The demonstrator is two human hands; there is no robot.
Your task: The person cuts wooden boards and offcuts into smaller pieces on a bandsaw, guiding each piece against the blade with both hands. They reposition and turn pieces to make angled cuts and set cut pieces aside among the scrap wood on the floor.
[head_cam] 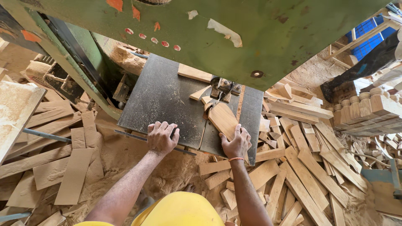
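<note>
My right hand [236, 142] grips the near end of a flat wooden piece [222, 119] lying on the dark metal saw table [163, 98]. The far end of the piece reaches the blade guide [225, 86] of the green band saw [234, 33]. My left hand [161, 137] rests palm down on the table's near edge, fingers spread, holding nothing. Small wooden offcuts [200, 93] lie on the table beside the blade guide, and a longer strip [194, 73] lies behind it.
Piles of cut wooden slats [310, 167] cover the floor at right, more boards [63, 159] at left, with sawdust [176, 167] below the table. Turned wooden balusters [368, 106] are stacked at far right. A blue crate [368, 35] sits at upper right.
</note>
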